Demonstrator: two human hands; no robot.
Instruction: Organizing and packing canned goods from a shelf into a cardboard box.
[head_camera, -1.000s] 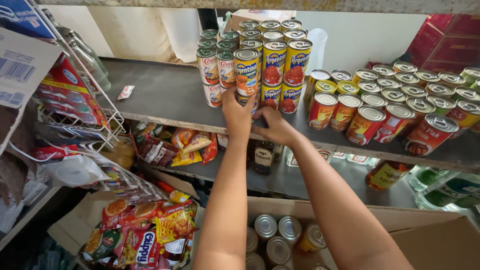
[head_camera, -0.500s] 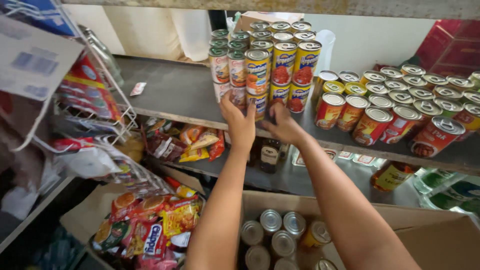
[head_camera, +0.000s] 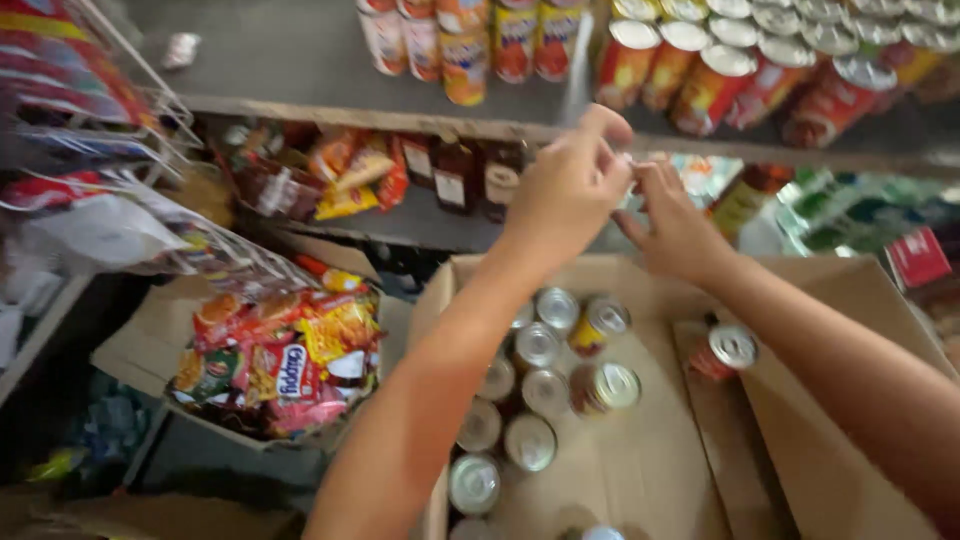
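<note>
Now both hands are up in the air over the cardboard box (head_camera: 800, 480) of cans (head_camera: 545, 392). Left hand (head_camera: 565, 190) and right hand (head_camera: 675, 225) touch at the fingertips, holding nothing, just below the shelf (head_camera: 300, 60).

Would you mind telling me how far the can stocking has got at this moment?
Done: stacked cans and a lying row of cans sit on the upper shelf. In hand: the left hand and right hand hover empty above the cardboard box. Left: about a dozen loose cans remain in the box.
</note>
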